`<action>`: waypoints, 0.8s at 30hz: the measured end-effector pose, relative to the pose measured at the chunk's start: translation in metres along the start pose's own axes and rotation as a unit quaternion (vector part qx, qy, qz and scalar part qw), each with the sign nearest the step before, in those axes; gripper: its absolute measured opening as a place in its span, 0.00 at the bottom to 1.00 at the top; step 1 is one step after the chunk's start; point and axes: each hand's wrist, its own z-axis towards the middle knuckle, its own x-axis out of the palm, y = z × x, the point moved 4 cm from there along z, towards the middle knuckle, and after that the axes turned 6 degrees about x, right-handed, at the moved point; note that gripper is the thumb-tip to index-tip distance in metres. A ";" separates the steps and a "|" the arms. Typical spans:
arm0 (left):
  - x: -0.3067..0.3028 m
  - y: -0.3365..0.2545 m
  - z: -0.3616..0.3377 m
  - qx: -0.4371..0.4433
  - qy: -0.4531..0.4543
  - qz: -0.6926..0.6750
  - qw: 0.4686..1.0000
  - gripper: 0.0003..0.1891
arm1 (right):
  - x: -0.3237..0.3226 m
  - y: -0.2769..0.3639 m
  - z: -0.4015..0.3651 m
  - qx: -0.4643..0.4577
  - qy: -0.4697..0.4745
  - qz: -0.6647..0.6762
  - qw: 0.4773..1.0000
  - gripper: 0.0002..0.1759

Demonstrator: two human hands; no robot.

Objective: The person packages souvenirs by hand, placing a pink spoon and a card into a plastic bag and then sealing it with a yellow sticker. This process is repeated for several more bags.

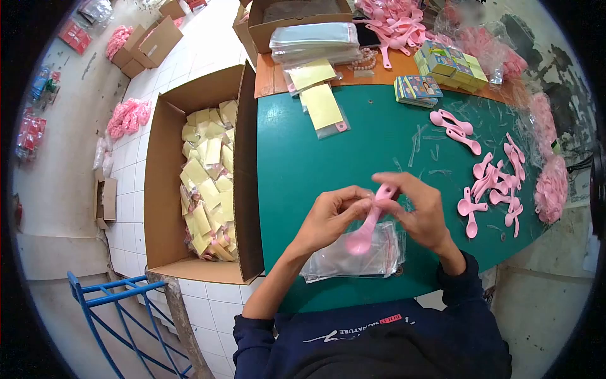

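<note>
A pink measuring spoon points bowl-down toward me, held above a pile of clear plastic bags. My right hand grips its handle near the top, between thumb and fingers. My left hand pinches at the same handle from the other side, its fingertips close together. On the green table to the right lie several loose pink measuring spoons, some in small clusters. Filled packets with yellow cards lie beyond my hands.
A large cardboard box full of yellow-card packets stands left of the green table. Booklet stacks, clear bag stacks and a pink spoon heap sit at the back. A blue metal frame stands lower left.
</note>
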 end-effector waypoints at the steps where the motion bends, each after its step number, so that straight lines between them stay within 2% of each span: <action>1: -0.002 -0.001 0.001 0.019 -0.015 -0.016 1.000 0.10 | 0.002 0.003 0.002 -0.045 0.024 -0.027 0.998 0.17; 2: -0.004 -0.003 0.002 0.010 -0.023 -0.020 1.000 0.10 | 0.002 0.003 0.006 -0.061 0.034 -0.003 0.998 0.16; 5: -0.009 -0.016 0.002 0.082 -0.054 -0.032 0.995 0.09 | -0.007 -0.005 0.027 -0.108 0.061 0.068 0.990 0.16; 7: -0.014 -0.021 -0.003 0.093 -0.047 -0.045 0.993 0.07 | -0.042 -0.052 0.069 -0.041 -0.043 -0.006 0.998 0.19; 8: -0.014 -0.027 -0.005 0.116 -0.030 -0.041 0.992 0.06 | -0.066 -0.099 0.093 0.032 -0.092 -0.091 0.991 0.18; 9: -0.015 -0.033 -0.008 0.140 -0.013 -0.036 0.989 0.06 | -0.090 -0.141 0.114 0.070 -0.187 -0.181 0.963 0.19; 10: -0.015 -0.038 -0.012 0.172 0.021 -0.048 0.984 0.06 | -0.111 -0.179 0.128 0.081 -0.224 -0.295 0.925 0.22; 11: -0.015 -0.043 -0.015 0.194 0.032 -0.034 0.980 0.07 | -0.127 -0.240 0.141 0.186 -0.158 -0.354 0.903 0.22; 12: -0.014 -0.049 -0.018 0.216 0.043 -0.019 0.975 0.09 | -0.130 -0.247 0.150 0.287 -0.089 -0.406 0.863 0.23; 14: -0.016 -0.053 -0.020 0.260 0.058 -0.017 0.964 0.12 | -0.124 -0.249 0.145 0.315 -0.156 -0.391 0.850 0.22; 15: -0.020 -0.050 -0.018 0.240 0.043 -0.028 0.969 0.09 | -0.118 -0.237 0.139 0.330 -0.185 -0.384 0.842 0.22; 16: -0.023 -0.044 -0.017 0.218 0.027 -0.042 0.975 0.07 | -0.114 -0.236 0.137 0.215 -0.223 -0.488 0.816 0.20; 19: -0.025 -0.032 -0.008 0.118 -0.027 -0.009 0.993 0.07 | -0.107 -0.225 0.129 0.089 -0.303 -0.542 0.779 0.15; 22: -0.028 -0.019 0.004 0.037 -0.055 0.034 0.997 0.10 | -0.104 -0.194 0.116 0.026 -0.309 -0.321 0.895 0.09; 23: -0.027 -0.017 0.008 0.039 -0.052 0.051 0.997 0.10 | -0.097 -0.169 0.110 0.104 -0.234 -0.104 0.961 0.07; 24: -0.027 -0.015 0.011 0.038 -0.048 0.067 0.996 0.10 | -0.082 -0.135 0.099 0.178 -0.144 0.118 0.966 0.05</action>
